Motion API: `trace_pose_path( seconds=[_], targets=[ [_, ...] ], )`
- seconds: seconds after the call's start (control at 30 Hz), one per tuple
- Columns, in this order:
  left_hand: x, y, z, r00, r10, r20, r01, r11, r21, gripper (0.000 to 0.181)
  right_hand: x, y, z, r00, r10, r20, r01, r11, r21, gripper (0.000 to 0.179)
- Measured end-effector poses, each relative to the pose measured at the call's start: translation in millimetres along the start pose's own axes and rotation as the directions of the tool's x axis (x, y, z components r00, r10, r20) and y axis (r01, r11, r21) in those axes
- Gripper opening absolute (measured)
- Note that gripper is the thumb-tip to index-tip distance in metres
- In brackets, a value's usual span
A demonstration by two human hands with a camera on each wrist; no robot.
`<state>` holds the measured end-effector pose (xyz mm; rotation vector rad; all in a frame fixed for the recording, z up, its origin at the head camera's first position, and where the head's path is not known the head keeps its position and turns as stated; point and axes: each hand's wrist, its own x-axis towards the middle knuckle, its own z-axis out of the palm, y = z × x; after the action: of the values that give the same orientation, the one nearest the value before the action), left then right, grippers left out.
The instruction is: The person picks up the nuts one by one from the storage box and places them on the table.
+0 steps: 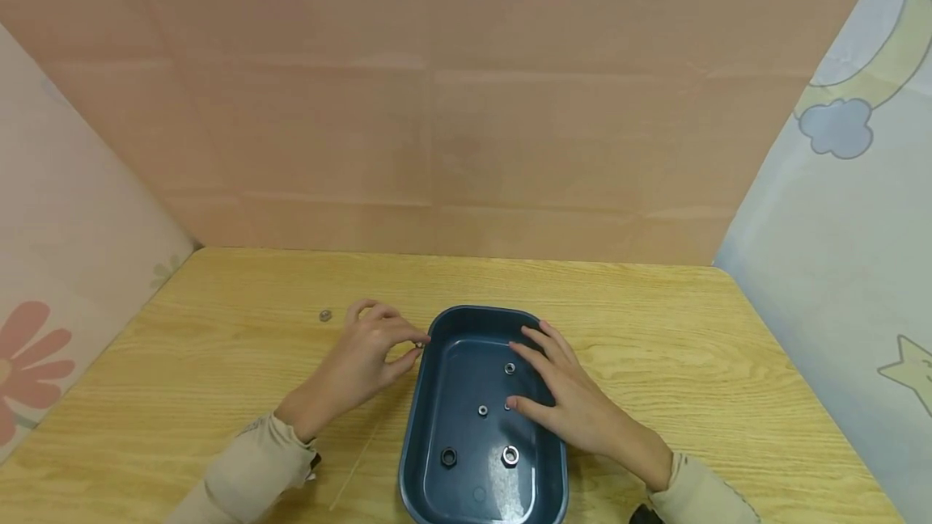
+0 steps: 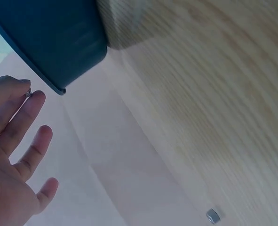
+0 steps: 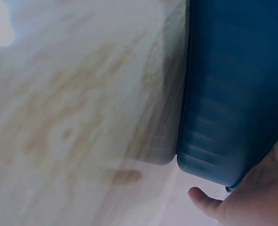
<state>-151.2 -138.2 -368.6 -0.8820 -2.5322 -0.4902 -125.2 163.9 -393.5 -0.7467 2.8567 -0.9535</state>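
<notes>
My left hand (image 1: 364, 356) pinches a small metal nut (image 1: 419, 344) between thumb and index finger, just beside the left rim of a dark blue tray (image 1: 455, 382). In the left wrist view the nut (image 2: 28, 93) shows at the fingertips, the other fingers spread apart. Several nuts lie on the tray floor, among them a large silver nut (image 1: 510, 456), a dark nut (image 1: 448, 457) and a small one (image 1: 483, 410). Over the tray's right rim rests my right hand (image 1: 578, 407), fingers spread and holding nothing; its thumb tip partly covers a tiny nut (image 1: 507, 407).
Another nut (image 1: 325, 315) lies on the wooden table (image 1: 692, 362), left of the tray and behind the left hand. A brown paper-like backdrop (image 1: 437, 144) stands along the far edge, with patterned panels at both sides.
</notes>
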Motion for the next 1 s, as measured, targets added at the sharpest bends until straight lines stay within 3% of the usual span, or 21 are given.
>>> trace_pose_path(
  seconds=[1.0],
  targets=[
    [-31.8, -37.8, -6.2, 0.996, -0.081, -0.045, 0.084, 0.994, 0.068, 0.022, -1.4, 0, 1, 1.000, -0.014, -0.014, 0.014, 1.000, 0.009, 0.069]
  ],
)
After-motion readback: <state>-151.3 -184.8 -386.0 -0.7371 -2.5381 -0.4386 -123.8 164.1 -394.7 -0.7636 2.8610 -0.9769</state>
